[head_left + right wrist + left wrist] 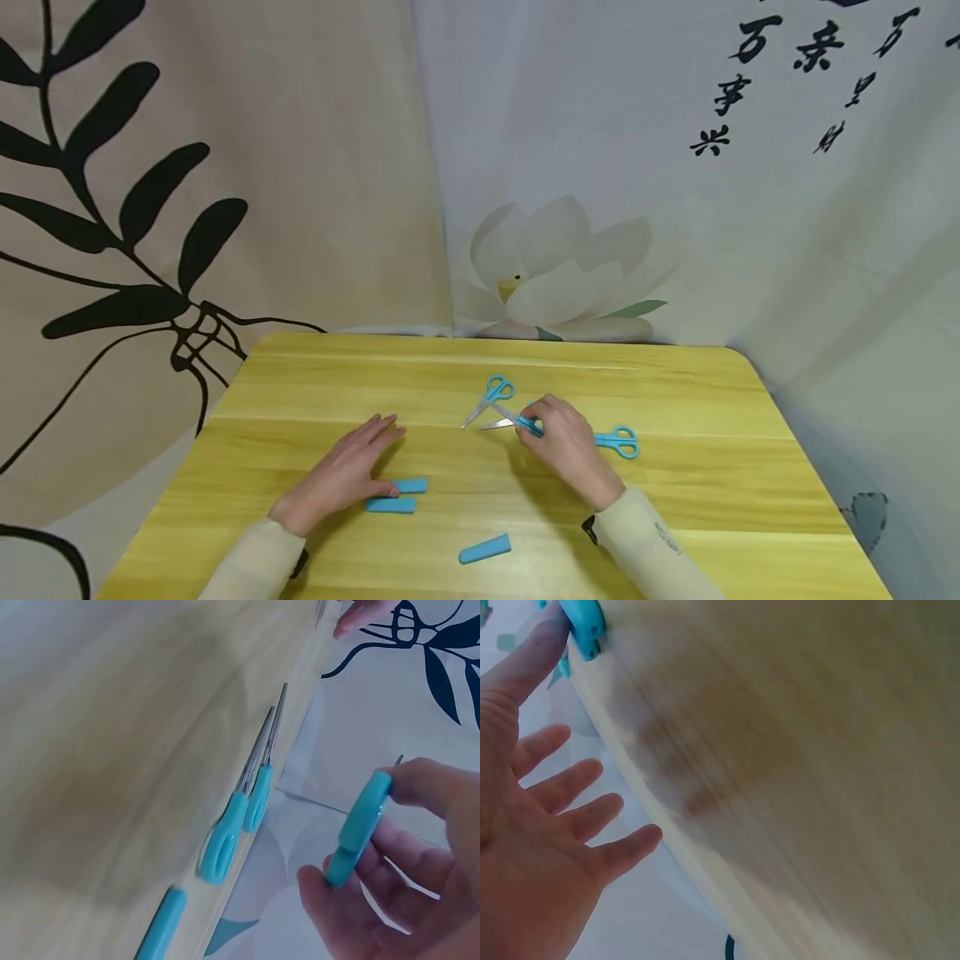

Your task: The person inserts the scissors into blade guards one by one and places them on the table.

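My right hand (566, 442) pinches a pair of blue-handled scissors (529, 426) above the table, with the blades spread and pointing left. In the right wrist view, thumb and fingers close round the blue handle (360, 825). A second pair of scissors (498, 389) lies just beyond. To the right of the hand lies a third pair (624, 442), its front part hidden by the hand. My left hand (341, 475) has its fingers extended, and its thumb touches two flat blue blade covers (410, 486) lying side by side.
Another blue blade cover (484, 549) lies alone near the front of the wooden table (360, 375). Behind the table's far edge hangs a printed curtain (345, 167).
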`<action>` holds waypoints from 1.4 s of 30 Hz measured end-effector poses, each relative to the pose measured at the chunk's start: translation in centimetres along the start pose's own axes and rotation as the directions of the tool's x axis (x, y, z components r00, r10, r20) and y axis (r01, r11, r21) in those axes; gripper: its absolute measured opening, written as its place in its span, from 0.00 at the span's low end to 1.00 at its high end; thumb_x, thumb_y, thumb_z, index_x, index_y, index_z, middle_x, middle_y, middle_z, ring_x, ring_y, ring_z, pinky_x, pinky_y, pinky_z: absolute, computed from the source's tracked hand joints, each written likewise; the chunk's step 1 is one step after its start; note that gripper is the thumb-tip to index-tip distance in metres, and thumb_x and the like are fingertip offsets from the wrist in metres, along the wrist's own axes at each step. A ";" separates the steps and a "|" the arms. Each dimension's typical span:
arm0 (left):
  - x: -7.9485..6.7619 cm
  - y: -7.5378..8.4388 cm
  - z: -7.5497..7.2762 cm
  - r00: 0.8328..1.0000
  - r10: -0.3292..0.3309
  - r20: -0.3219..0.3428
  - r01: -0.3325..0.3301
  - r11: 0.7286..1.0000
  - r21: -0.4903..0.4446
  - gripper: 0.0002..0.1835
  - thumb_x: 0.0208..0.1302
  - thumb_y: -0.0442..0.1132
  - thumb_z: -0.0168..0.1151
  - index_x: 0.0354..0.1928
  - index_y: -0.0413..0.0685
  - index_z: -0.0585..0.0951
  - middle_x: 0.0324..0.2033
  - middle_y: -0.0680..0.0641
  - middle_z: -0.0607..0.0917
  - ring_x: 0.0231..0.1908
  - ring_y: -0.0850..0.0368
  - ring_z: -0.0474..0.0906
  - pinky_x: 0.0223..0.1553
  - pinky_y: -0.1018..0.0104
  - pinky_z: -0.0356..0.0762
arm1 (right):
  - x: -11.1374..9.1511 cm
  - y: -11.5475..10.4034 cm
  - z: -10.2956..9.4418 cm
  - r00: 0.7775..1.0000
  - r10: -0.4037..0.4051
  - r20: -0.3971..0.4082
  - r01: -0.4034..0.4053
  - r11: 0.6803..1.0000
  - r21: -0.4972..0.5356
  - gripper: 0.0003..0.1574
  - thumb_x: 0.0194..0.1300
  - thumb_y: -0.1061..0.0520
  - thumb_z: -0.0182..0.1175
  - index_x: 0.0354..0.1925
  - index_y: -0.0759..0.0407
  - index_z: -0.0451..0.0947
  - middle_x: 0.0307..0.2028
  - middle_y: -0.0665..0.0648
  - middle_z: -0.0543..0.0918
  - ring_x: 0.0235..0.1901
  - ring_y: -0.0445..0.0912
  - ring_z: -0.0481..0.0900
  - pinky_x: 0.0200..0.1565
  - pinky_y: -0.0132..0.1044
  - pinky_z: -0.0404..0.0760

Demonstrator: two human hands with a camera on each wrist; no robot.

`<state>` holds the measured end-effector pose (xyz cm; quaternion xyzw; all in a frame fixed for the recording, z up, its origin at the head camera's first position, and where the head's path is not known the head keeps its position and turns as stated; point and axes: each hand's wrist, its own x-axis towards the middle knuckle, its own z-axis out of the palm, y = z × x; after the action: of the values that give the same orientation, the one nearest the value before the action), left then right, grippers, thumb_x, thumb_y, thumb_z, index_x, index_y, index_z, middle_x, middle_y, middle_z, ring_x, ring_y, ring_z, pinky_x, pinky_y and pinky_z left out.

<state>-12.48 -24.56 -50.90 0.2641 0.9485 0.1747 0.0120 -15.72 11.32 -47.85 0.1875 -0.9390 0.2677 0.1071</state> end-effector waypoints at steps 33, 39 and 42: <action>2.3 -0.4 0.5 0.985 0.112 0.132 -0.068 0.951 -0.302 0.08 0.67 0.34 0.71 0.46 0.52 0.89 0.42 0.58 0.84 0.42 0.63 0.81 0.44 0.64 0.82 | -2.4 2.0 -1.2 0.999 0.024 -0.027 -0.024 1.000 -0.010 0.07 0.59 0.58 0.77 0.34 0.52 0.86 0.38 0.48 0.84 0.39 0.46 0.82 0.37 0.42 0.83; 1.8 -0.2 0.3 0.987 0.115 0.116 -0.082 0.963 -0.256 0.08 0.69 0.35 0.69 0.47 0.52 0.88 0.43 0.59 0.82 0.43 0.63 0.79 0.46 0.62 0.82 | -2.6 1.8 -1.3 1.000 0.030 -0.008 -0.030 1.000 0.008 0.07 0.60 0.58 0.76 0.36 0.54 0.87 0.40 0.49 0.85 0.41 0.48 0.83 0.38 0.42 0.83; 1.7 0.1 0.2 0.988 0.120 0.097 -0.094 0.967 -0.238 0.08 0.70 0.35 0.68 0.49 0.52 0.87 0.44 0.59 0.81 0.44 0.63 0.78 0.47 0.62 0.82 | -2.7 1.6 -1.4 0.999 0.043 -0.003 -0.042 0.999 0.032 0.07 0.61 0.57 0.76 0.36 0.54 0.87 0.40 0.49 0.85 0.41 0.49 0.83 0.39 0.43 0.83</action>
<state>-13.85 -23.52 -50.95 0.3210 0.9037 0.2702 0.0857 -13.81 14.17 -48.22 0.1686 -0.9382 0.2853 0.1003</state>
